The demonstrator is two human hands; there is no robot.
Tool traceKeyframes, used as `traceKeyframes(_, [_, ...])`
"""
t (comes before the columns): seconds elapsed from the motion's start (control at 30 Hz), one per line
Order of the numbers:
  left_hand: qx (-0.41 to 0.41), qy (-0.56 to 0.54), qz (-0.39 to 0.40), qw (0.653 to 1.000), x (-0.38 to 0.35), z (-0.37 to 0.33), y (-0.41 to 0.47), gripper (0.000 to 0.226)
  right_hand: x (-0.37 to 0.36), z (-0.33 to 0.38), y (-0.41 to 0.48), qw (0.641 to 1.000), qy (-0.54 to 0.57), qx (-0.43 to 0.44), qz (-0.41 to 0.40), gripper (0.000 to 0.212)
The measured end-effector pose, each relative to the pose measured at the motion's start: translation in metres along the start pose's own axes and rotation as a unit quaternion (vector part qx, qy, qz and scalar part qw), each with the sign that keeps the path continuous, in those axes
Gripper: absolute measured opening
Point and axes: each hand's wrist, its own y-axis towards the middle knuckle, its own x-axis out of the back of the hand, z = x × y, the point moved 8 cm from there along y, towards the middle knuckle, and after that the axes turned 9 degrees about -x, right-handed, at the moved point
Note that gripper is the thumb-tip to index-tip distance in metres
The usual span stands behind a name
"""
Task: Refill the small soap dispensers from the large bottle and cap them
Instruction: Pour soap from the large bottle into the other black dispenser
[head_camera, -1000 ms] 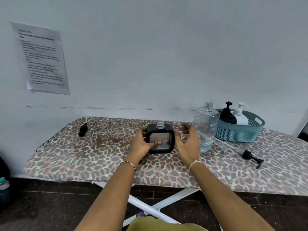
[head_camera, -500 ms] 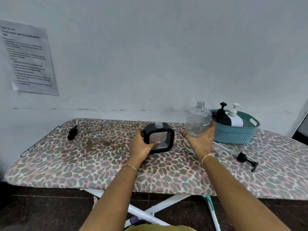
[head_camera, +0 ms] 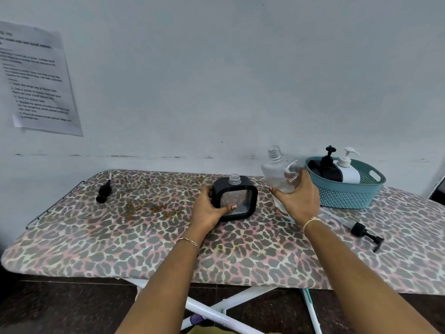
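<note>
A small square dispenser (head_camera: 242, 192) with a black frame, clear window and open threaded neck stands upright on the leopard-print board (head_camera: 144, 237). My left hand (head_camera: 208, 209) grips its left side, thumb on the window. My right hand (head_camera: 299, 200) holds the large clear bottle (head_camera: 277, 172), uncapped, lifted off the board and tilted left toward the dispenser. A little clear liquid sits in its lower part. One black pump cap (head_camera: 366, 233) with a long tube lies to the right. Another black pump cap (head_camera: 104, 189) lies at the far left.
A teal basket (head_camera: 346, 196) at the back right holds a black pump bottle (head_camera: 327, 168) and a white pump bottle (head_camera: 348, 171). Brown stains (head_camera: 154, 207) mark the board's middle left. A printed sheet (head_camera: 36, 78) hangs on the wall. White board legs (head_camera: 216, 307) cross below.
My right hand moved from beside the dispenser to the large bottle, gripped it, lifted it and tilted it left. My left hand stayed on the dispenser.
</note>
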Motion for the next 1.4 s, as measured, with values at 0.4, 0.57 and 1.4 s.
traceKeyframes(0.4, [0.001, -0.019, 0.037, 0.999, 0.001, -0.002, 0.002, 0.081, 0.006, 0.039, -0.011, 0.959, -0.247, 0.137, 0.028, 0.072])
traceKeyframes(0.57, [0.015, -0.037, 0.059, 0.997, 0.002, -0.002, 0.002, 0.083, 0.004, 0.054, -0.008, 0.936, -0.299, 0.179, 0.039, 0.073])
traceKeyframes(1.4, [0.024, -0.051, 0.092, 0.994, 0.002, 0.007, 0.009, 0.094, -0.004, 0.085, 0.002, 0.880, -0.391, 0.267, 0.029, 0.068])
